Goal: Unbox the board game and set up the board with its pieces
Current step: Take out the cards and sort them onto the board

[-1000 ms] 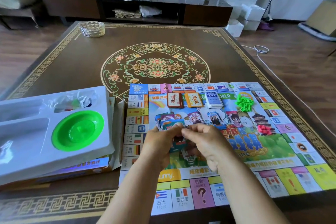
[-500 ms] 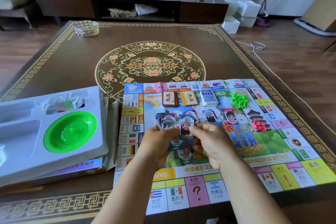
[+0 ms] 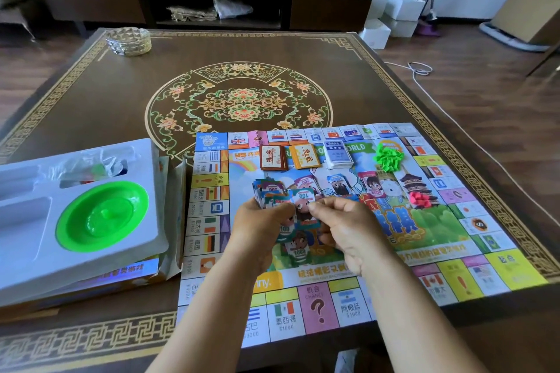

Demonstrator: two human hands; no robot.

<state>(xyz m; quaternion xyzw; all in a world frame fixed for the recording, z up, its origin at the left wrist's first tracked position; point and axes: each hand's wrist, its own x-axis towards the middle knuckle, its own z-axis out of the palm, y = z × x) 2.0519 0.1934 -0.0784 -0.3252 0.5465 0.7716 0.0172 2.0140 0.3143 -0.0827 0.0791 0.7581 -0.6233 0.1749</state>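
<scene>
The colourful game board (image 3: 424, 257) lies unfolded on the near right of the table. My left hand (image 3: 260, 230) grips a stack of play-money notes (image 3: 268, 191) above the board's middle. My right hand (image 3: 345, 230) pinches a single 100 note (image 3: 303, 200) at the front of that stack. Several money notes (image 3: 336, 185) lie in a row on the board beyond my hands. Three card decks sit near the far edge: brown (image 3: 272, 157), orange (image 3: 306, 156) and blue (image 3: 338, 154). A heap of green houses (image 3: 389, 156) and a few pink pieces (image 3: 419, 200) lie at the right.
The white plastic box insert (image 3: 36, 221) with a green dish (image 3: 101, 216) and a bag of small pieces (image 3: 97, 165) rests on the game box at the left. A glass ashtray (image 3: 128, 41) stands at the table's far left corner. A white cable (image 3: 424, 76) runs along the floor on the right.
My hands have fanned the money stack; the 100 note now stands clear between my right thumb and fingers. Both hands stay over the board's middle.
</scene>
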